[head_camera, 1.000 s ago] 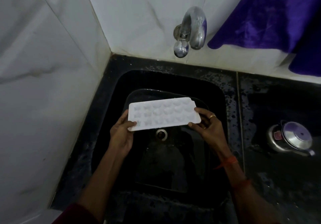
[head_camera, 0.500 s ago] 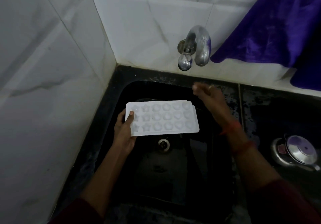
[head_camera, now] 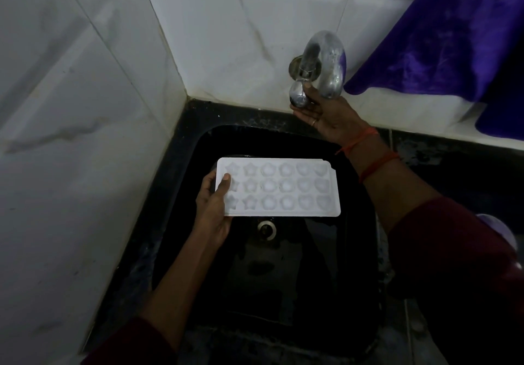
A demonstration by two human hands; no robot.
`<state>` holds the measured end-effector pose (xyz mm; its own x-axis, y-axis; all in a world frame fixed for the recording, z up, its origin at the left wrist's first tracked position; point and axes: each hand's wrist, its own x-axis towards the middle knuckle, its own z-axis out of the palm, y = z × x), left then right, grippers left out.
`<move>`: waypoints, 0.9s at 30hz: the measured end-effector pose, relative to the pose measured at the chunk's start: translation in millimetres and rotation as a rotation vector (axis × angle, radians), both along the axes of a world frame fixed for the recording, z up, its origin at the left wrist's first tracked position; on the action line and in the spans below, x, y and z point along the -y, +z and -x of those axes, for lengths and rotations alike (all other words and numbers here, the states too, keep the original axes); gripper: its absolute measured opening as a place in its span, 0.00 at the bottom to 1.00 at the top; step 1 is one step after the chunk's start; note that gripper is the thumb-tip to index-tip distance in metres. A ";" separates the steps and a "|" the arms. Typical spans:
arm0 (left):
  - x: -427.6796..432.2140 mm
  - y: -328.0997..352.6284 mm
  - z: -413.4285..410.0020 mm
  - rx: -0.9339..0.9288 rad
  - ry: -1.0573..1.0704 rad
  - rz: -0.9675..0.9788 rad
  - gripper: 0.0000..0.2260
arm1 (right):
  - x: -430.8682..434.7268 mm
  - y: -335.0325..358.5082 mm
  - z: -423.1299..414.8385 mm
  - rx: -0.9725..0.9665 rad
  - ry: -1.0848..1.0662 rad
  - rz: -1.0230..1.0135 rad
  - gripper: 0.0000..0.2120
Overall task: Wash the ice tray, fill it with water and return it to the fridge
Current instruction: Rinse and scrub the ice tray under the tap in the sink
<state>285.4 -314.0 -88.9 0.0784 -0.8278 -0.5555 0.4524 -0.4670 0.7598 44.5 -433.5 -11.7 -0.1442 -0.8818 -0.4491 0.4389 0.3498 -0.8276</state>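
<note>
Over the black sink [head_camera: 283, 279], the left hand [head_camera: 214, 208] held the white ice tray [head_camera: 283, 191] by one short end, with the thumb on top and the fingers under it. The tray lay flat with its cups facing up, out past the left hand's thumb and just above the drain [head_camera: 266, 229]. Up by the wall, the right hand [head_camera: 326, 115] had its thumb and fingers curled round the knob [head_camera: 297, 95] of the tap [head_camera: 329, 67]. No water could be seen coming out. A purple cloth [head_camera: 453, 38] hung past the right hand, off to its outer side.

The step looked like turning the water on to wash the tray. To do it well, the right hand should turn the knob only a little at first, so the water would not splash hard out of the small cups. The tap's mouth seemed to sit closer to the wall than the tray, so the left hand would likely need to push the tray under it. Holding one end is wobbly, so a firm pinch would help when the water hits.
</note>
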 end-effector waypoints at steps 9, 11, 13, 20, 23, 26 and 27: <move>0.5 -2.3 6.1 -0.031 0.003 0.001 0.15 | 0.4 3.1 -4.8 -0.115 -0.045 -0.034 0.05; 0.6 -3.3 7.4 -0.030 0.011 0.000 0.15 | 0.8 3.3 -4.0 -0.128 -0.042 -0.041 0.05; 1.0 -3.5 8.6 -0.029 0.020 -0.003 0.15 | 1.3 3.1 -3.8 -0.143 -0.046 -0.042 0.05; 4.1 -1.7 13.1 -0.026 0.025 -0.006 0.14 | 0.3 5.7 -5.2 -0.193 -0.057 -0.034 0.05; 5.6 -2.2 14.0 -0.026 0.028 -0.006 0.14 | 2.7 3.9 -3.7 -0.205 -0.063 -0.039 0.06; 7.2 -2.3 14.8 -0.026 0.030 -0.007 0.15 | 4.4 1.1 -3.4 -0.206 -0.071 -0.044 0.08; 7.8 -2.1 15.0 -0.029 0.030 -0.006 0.15 | 5.3 -0.3 -2.9 -0.208 -0.070 -0.043 0.07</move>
<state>270.4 -321.8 -91.0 0.0868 -0.8217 -0.5632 0.4885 -0.4576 0.7429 47.4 -438.8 -11.9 -0.2975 -0.8470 -0.4407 0.2847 0.3619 -0.8877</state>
